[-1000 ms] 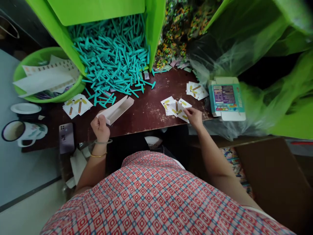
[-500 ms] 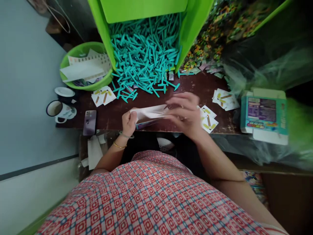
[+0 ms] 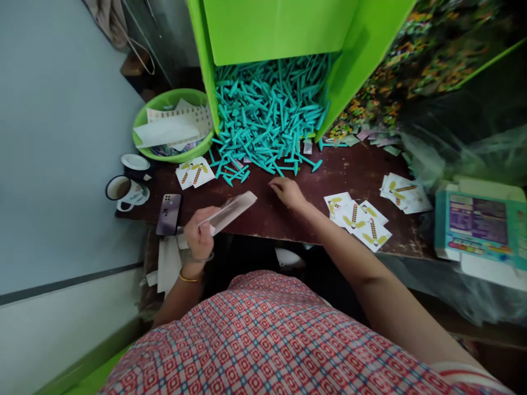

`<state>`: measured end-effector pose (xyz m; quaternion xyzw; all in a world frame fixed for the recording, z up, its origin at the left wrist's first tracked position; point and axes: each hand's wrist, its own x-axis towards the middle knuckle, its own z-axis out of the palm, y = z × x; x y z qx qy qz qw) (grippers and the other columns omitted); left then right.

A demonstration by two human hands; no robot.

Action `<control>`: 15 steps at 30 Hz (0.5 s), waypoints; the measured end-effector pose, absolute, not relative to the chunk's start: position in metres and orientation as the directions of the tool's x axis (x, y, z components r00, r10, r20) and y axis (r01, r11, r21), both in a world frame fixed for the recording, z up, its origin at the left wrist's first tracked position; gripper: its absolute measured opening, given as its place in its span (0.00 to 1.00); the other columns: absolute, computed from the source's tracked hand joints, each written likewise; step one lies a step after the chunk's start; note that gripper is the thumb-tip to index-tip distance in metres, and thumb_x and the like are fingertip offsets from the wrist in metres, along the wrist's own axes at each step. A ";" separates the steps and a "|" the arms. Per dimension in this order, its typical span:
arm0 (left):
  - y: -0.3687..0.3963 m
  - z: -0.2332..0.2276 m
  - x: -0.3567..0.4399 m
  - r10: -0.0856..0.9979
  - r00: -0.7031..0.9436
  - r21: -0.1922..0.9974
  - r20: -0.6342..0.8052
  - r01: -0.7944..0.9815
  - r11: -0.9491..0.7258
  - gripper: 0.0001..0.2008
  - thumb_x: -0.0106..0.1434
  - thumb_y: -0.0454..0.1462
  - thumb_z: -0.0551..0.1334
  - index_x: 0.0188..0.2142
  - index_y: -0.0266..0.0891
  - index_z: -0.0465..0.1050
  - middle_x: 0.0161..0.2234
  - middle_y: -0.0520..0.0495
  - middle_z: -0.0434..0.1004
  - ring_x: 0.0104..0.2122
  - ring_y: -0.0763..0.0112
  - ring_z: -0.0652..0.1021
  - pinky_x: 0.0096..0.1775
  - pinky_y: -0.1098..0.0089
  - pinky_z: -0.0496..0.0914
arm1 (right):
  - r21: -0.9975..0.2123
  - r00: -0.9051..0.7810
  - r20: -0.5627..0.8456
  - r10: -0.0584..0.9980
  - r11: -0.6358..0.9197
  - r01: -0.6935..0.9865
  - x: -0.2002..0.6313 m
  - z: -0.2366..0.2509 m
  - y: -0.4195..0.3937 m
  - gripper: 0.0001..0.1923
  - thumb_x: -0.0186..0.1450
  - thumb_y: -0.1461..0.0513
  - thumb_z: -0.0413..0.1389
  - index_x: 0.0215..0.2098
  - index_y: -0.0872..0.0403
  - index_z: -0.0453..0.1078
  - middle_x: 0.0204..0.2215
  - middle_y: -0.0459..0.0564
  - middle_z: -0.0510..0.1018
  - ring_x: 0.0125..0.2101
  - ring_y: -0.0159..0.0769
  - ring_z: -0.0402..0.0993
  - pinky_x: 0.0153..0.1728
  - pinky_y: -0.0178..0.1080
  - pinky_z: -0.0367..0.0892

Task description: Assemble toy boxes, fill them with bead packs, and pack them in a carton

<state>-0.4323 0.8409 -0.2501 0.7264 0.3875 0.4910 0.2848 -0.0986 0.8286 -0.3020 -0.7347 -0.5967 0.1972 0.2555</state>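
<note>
Overhead, head view, single entry. Left hand [image 3: 199, 237]: closed around the near end of a long, narrow white carton sleeve [image 3: 230, 211], held off the front edge of the brown table [image 3: 288, 219]; the sleeve's long axis runs from the hand up and to the right, its open end toward the pile. Right hand [image 3: 288, 192]: palm down on the table, fingers loosely spread and empty, just short of the teal plastic pieces [image 3: 267, 123] spilling from the green bin [image 3: 284, 33]. Pile lies ahead of both hands; right hand is the nearer. Printed cards [image 3: 358, 216] lie right of that hand, more cards [image 3: 194, 172] left of the pile. Printed teal box [image 3: 480, 227] far right: writing too small to read. Phone [image 3: 168, 214], mug [image 3: 123, 191], green basin [image 3: 173, 129] at left.
</note>
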 end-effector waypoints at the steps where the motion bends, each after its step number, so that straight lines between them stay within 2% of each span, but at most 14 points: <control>1: 0.837 -0.252 -0.429 0.800 0.266 0.762 0.538 0.252 -0.597 0.25 0.77 0.51 0.50 0.42 0.40 0.81 0.40 0.41 0.85 0.42 0.64 0.83 0.46 0.64 0.76 | -0.578 0.190 -0.025 0.981 -0.169 0.798 -0.109 -0.304 0.850 0.15 0.73 0.65 0.52 0.50 0.54 0.80 0.52 0.54 0.83 0.54 0.42 0.78 0.59 0.43 0.69; 3: 0.831 -0.253 -0.423 0.701 0.331 0.689 0.632 0.175 -0.704 0.20 0.79 0.45 0.50 0.45 0.40 0.80 0.42 0.42 0.86 0.44 0.65 0.84 0.48 0.64 0.77 | -0.508 0.219 -0.090 0.972 -0.234 0.829 -0.132 -0.303 0.896 0.18 0.76 0.64 0.49 0.55 0.51 0.79 0.56 0.52 0.82 0.57 0.40 0.76 0.60 0.39 0.67; 6: 0.827 -0.251 -0.419 0.646 0.360 0.648 0.673 0.132 -0.750 0.18 0.79 0.42 0.51 0.48 0.40 0.79 0.43 0.42 0.86 0.45 0.64 0.84 0.48 0.61 0.78 | -0.418 0.345 -0.169 0.923 -0.384 0.823 -0.162 -0.296 0.958 0.18 0.77 0.59 0.49 0.53 0.55 0.80 0.52 0.60 0.83 0.55 0.47 0.78 0.56 0.43 0.70; 10: 0.829 -0.249 -0.429 0.690 0.333 0.689 0.643 0.142 -0.711 0.18 0.79 0.42 0.50 0.50 0.39 0.78 0.44 0.41 0.85 0.46 0.63 0.84 0.48 0.60 0.78 | -0.352 0.433 -0.235 0.870 -0.491 0.797 -0.178 -0.296 1.001 0.17 0.73 0.57 0.57 0.49 0.63 0.80 0.48 0.71 0.83 0.51 0.52 0.80 0.52 0.45 0.73; 13: 0.831 -0.250 -0.439 0.748 0.280 0.720 0.601 0.216 -0.659 0.20 0.79 0.43 0.50 0.49 0.39 0.79 0.44 0.41 0.85 0.46 0.63 0.84 0.49 0.61 0.77 | -0.347 0.428 -0.241 0.871 -0.489 0.800 -0.173 -0.299 0.993 0.16 0.73 0.60 0.55 0.47 0.65 0.80 0.47 0.72 0.83 0.50 0.53 0.81 0.50 0.46 0.73; 15: 0.832 -0.250 -0.441 0.785 0.233 0.736 0.573 0.274 -0.619 0.22 0.79 0.45 0.49 0.47 0.39 0.80 0.43 0.41 0.85 0.45 0.63 0.84 0.48 0.63 0.76 | -0.353 0.403 -0.235 0.884 -0.464 0.812 -0.164 -0.296 0.970 0.16 0.74 0.60 0.54 0.47 0.63 0.80 0.46 0.69 0.83 0.49 0.53 0.81 0.51 0.47 0.73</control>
